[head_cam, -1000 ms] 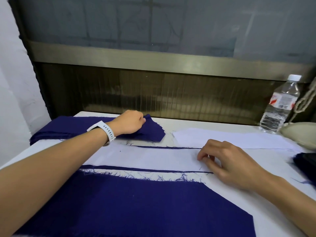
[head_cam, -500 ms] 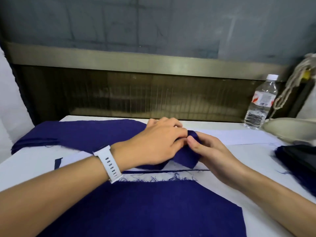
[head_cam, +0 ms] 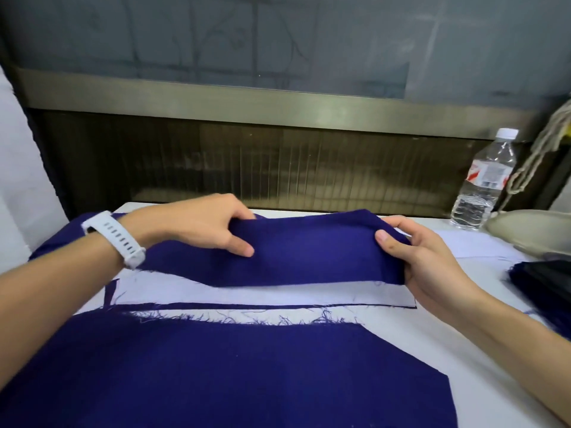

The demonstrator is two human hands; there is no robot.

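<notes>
Cloth: navy cloth (head_cam: 315, 248) stretched left to right across mid-frame.
Grips: left hand (head_cam: 197, 225), right hand (head_cam: 432, 264) each pinched one end.

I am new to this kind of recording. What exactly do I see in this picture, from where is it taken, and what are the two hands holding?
There is no machine here: a person works with two bare hands. The picture comes from a wide-angle camera worn on the person's head, looking forward and down, so you see the arms reaching away from you.

The left hand, with a white wristband, grips one end of a piece of dark blue cloth. The right hand pinches the other end, thumb on the front. The piece is spread out between them.

On the white table, a white strip lies just below the held piece, and a larger blue cloth with a frayed edge lies nearest the person. A water bottle stands upright at the back right.
</notes>
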